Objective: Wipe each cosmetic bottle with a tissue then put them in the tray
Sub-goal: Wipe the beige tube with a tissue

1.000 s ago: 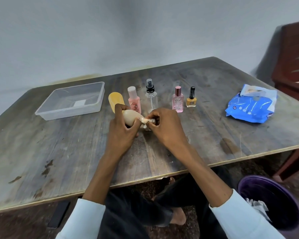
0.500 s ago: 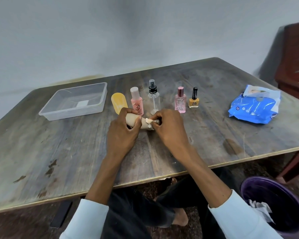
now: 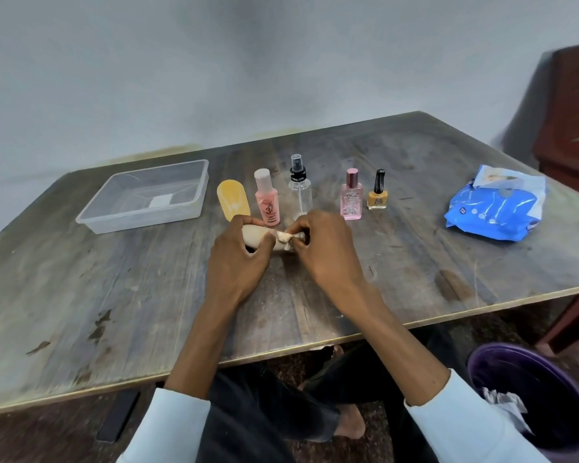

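The left hand (image 3: 238, 262) curls round a beige tube (image 3: 254, 236) lying sideways just above the wooden table (image 3: 81, 295), fingers wrapped over its far side and thumb on the near side. The right hand (image 3: 328, 248) pinches a crumpled tissue (image 3: 285, 237) against the tube's right end, fingers bent tightly over it, so the tube's cap end is hidden under tissue and fingertips.

Directly behind the grip stands a row of bottles. Just beyond the left hand's knuckles a yellow oval piece (image 3: 233, 200) stands close to a pink bottle (image 3: 267, 199) with a pale cap; the pink bottle's base is almost touching the tube from behind. Behind the right hand's fingers rises a clear spray bottle (image 3: 300, 190) with a black collar, its foot hidden by those fingers. Further right of the grip stand a pink perfume bottle (image 3: 351, 197) and, beside it, a yellow nail polish bottle (image 3: 377, 192) with a black cap, both apart from the hands.

Far left of the grip and a little behind it sits the clear plastic tray (image 3: 194, 208), holding no bottles. Well to the right lies a blue wipes pack (image 3: 495, 210) with its flap lifted. Below the table edge, near the right sleeve, a purple bin (image 3: 502, 372) holds crumpled white paper. A dark wooden chair (image 3: 572, 121) stands at the far right.
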